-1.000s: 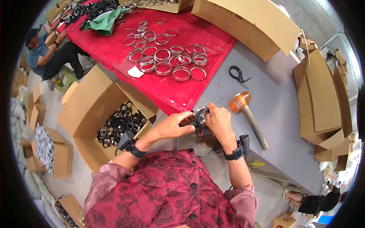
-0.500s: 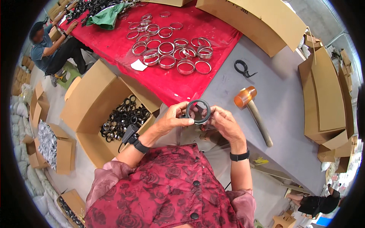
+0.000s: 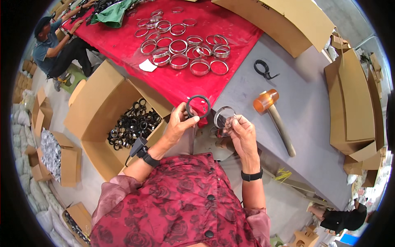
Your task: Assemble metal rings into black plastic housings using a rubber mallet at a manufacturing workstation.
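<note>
Between its thumb and fingers my left hand (image 3: 179, 123) grips a black ring (image 3: 209, 108), held up at the near corner of the red cloth. A thin silver metal ring (image 3: 216, 117) is pinched in my right hand (image 3: 242, 133), just to the right of the black one and apart from it. Many similar metal rings (image 3: 179, 61) lie loosely on the red cloth (image 3: 135, 49) beyond my hands. To the right, on the grey tabletop (image 3: 304, 103), lie a mallet (image 3: 267, 101) with an amber head and wooden handle, and a black ring with a tail (image 3: 263, 69).
An open cardboard box (image 3: 98, 144) holding black ring parts stands left of my arms. Large cartons (image 3: 352, 107) line the table's right and far sides. A person (image 3: 53, 49) sits at the far left, near black parts and a green cloth (image 3: 110, 16).
My hands have moved apart. The black ring went left and up with my left hand, and a silver ring now shows separately in my right hand.
</note>
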The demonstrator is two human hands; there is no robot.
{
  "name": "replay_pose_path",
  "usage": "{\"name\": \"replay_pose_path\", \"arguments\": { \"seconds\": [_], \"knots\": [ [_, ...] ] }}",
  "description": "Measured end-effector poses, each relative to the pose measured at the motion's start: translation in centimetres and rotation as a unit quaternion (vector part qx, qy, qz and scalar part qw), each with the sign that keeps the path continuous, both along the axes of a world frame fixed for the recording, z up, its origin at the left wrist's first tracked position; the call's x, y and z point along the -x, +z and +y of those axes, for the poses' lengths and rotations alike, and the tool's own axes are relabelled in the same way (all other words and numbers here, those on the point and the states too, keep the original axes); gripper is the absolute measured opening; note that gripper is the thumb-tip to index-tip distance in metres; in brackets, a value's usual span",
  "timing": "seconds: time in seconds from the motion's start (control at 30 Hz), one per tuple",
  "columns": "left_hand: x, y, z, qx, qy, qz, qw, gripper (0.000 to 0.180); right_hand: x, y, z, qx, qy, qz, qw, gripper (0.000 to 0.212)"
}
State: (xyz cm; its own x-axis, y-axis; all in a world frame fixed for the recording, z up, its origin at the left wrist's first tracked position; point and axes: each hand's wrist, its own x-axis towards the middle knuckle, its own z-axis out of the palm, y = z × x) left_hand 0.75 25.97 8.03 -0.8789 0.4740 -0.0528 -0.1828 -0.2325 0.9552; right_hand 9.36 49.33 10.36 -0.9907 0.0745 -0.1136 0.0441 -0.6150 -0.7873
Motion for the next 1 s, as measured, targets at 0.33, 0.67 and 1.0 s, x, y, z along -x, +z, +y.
{"name": "replay_pose_path", "arguments": {
  "seconds": [0.33, 0.67, 1.0],
  "knots": [
    [-0.2, -0.3, 2.3, -0.062, 0.033, -0.050, 0.996, 0.039, -0.6, 2.4, -2.7, -0.249, 0.003, 0.030, 0.968, 0.009],
    [0.5, 0.0, 0.4, -0.080, -0.106, -0.115, 0.985, 0.045, -0.4, 4.5, -3.0, -0.761, 0.019, 0.286, 0.582, 0.024],
    [-0.3, 0.9, 1.0, -0.048, -0.089, -0.138, 0.985, 0.037, -0.4, 4.0, -2.5, -0.738, -0.052, 0.272, 0.615, 0.025]
  ]
}}
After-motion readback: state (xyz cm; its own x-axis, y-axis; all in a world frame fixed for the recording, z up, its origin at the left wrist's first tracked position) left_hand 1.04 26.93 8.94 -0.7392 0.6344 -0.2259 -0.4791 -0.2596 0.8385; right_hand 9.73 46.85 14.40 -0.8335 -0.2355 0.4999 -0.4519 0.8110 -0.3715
